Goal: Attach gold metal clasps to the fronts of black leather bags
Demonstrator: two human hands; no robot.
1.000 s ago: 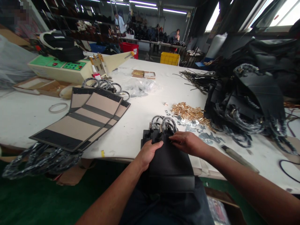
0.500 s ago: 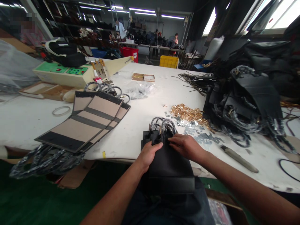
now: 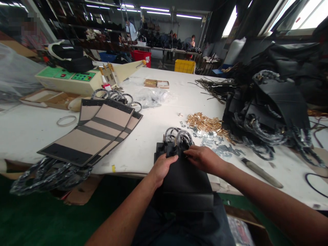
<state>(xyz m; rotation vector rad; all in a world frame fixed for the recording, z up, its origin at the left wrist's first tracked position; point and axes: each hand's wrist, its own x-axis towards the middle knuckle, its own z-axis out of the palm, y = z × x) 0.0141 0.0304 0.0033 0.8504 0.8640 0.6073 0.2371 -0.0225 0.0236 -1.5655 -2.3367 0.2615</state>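
Note:
A black leather bag panel [image 3: 188,181] lies across my lap and the table's near edge. Plastic-wrapped handles [image 3: 178,135] stick up from its far end. My left hand [image 3: 162,168] grips the panel's left side, thumb on top and fingers underneath. On the right, my right hand [image 3: 202,158] has its fingertips pinched together at the panel's upper surface, near the base of the handles. Whatever is between those fingertips is too small to make out. Beyond my right hand lie a pile of gold metal pieces [image 3: 205,123] and scattered flat silver pieces [image 3: 222,149].
Beige-lined panels [image 3: 102,127] with wrapped handles are stacked at left. A machine [image 3: 69,80] stands behind them. To the right are a grey-handled tool [image 3: 261,172] and a heap of black bag pieces [image 3: 266,112]. Dark strips [image 3: 214,89] lie farther back.
Almost nothing differs. Both hands stay at the same spots on the panel, and my right hand has shifted only very slightly.

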